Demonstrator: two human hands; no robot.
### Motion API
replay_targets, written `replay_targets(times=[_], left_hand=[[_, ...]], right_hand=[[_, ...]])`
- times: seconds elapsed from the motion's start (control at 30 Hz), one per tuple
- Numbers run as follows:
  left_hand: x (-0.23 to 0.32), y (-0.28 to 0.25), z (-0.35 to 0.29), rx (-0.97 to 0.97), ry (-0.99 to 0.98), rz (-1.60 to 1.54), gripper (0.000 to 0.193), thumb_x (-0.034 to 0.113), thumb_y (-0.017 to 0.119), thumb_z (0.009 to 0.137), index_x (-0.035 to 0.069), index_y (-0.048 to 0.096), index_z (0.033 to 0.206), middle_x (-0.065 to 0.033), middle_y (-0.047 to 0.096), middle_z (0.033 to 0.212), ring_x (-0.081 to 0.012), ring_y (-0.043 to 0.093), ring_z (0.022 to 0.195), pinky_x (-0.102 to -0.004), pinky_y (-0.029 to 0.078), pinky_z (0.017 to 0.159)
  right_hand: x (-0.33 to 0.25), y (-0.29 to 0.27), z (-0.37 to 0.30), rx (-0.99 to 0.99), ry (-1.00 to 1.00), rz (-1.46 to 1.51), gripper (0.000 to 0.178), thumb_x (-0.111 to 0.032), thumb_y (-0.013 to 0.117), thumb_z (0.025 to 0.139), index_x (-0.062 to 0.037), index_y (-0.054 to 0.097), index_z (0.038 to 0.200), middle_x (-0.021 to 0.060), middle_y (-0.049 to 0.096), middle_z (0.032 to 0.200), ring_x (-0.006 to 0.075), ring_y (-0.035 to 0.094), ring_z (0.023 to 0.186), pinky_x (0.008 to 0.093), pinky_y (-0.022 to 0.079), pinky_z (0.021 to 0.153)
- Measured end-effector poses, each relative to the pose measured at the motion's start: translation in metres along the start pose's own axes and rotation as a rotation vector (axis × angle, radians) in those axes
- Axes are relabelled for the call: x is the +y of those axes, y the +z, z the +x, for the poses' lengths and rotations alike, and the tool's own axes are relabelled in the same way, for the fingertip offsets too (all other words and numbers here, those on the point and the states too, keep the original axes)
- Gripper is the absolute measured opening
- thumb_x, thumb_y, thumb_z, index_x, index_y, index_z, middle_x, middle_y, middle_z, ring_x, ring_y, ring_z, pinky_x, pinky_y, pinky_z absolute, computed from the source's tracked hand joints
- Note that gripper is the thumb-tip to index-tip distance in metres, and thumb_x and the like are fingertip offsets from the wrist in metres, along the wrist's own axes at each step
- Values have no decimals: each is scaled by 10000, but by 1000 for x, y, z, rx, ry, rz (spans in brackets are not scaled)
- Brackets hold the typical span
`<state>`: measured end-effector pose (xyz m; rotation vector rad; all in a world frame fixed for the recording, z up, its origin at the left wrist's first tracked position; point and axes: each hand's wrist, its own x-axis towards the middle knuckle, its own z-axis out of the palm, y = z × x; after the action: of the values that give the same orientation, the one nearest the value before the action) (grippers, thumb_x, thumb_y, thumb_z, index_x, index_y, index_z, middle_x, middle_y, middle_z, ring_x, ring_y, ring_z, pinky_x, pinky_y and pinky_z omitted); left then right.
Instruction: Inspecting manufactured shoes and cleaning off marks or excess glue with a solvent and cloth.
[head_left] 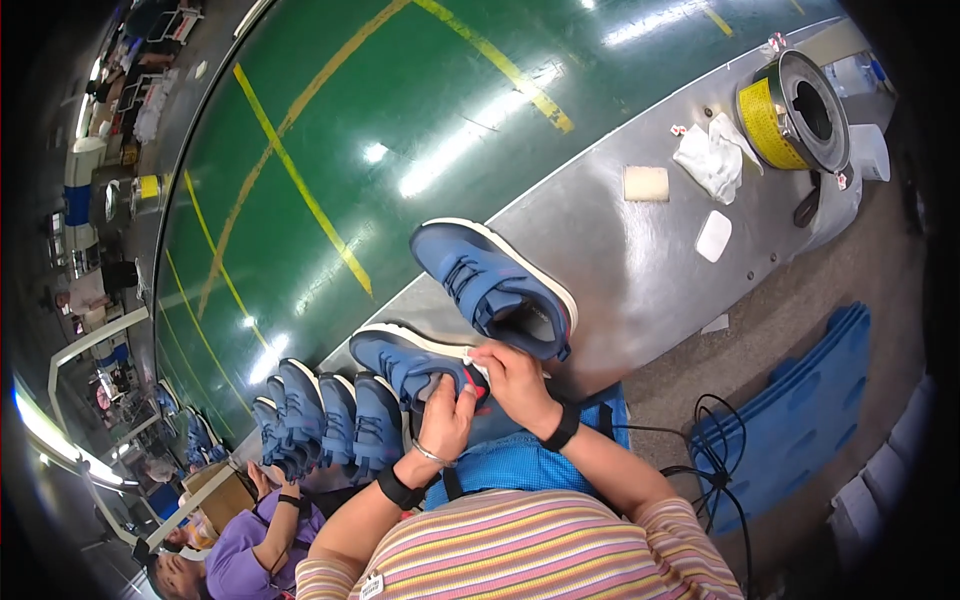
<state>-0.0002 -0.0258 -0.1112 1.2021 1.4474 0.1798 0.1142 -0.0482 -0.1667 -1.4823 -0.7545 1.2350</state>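
A blue sports shoe (405, 362) with a white sole lies at the near edge of the grey steel table (640, 250). My left hand (447, 418) grips its heel end from below. My right hand (515, 378) pinches a small white tag at the shoe's opening. A second blue shoe (490, 285) of the same kind rests on the table just beyond my right hand, its opening turned toward me. Both my wrists wear black bands.
Several more blue shoes (320, 420) stand in a row to my left, near another person in a purple top (255, 545). On the table farther right lie a sponge block (646, 184), a white cloth (708, 158) and a yellow tin (790, 115). Blue plastic trays (800, 420) and cables lie on the floor.
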Motion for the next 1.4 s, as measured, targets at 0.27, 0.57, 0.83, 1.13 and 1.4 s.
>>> replay_targets(times=[0.27, 0.57, 0.83, 1.13, 1.4], left_hand=[[-19, -5, 0, 6, -12, 63, 189, 123, 441, 855, -64, 465, 854, -203, 544, 717, -302, 562, 644, -362, 448, 591], [-23, -18, -35, -47, 11, -241, 178, 84, 412, 881, -54, 470, 978, -92, 539, 915, -142, 554, 772, -273, 489, 676], [-64, 1, -46, 195, 123, 113, 282, 260, 604, 812, -14, 547, 848, -140, 583, 739, -206, 554, 654, -327, 444, 609], [-80, -8, -56, 81, 83, 86, 265, 247, 628, 807, -1, 546, 766, -113, 533, 618, -186, 468, 539, -336, 411, 527], [-71, -11, -54, 65, -36, 195, 504, 433, 589, 796, -41, 541, 632, -246, 565, 625, -379, 581, 606, -407, 444, 551]], right_hand=[[1, -8, -15, 67, -152, -137, 95, 54, 535, 753, -14, 585, 798, 105, 573, 761, 257, 574, 705, 313, 463, 622], [-1, -36, -45, -28, 99, -43, 64, -7, 531, 795, -16, 563, 850, 104, 532, 806, 244, 539, 730, 297, 432, 651], [-21, -4, -21, -328, -353, -221, 58, -31, 567, 756, -33, 584, 812, 91, 513, 785, 264, 491, 795, 341, 412, 694], [-32, 52, 14, -513, -507, -324, 82, 46, 547, 711, -8, 509, 759, 124, 465, 768, 310, 472, 763, 363, 396, 667], [-41, 108, 44, -407, -702, -544, 96, 4, 473, 716, -35, 449, 800, 150, 439, 799, 328, 453, 776, 403, 394, 673]])
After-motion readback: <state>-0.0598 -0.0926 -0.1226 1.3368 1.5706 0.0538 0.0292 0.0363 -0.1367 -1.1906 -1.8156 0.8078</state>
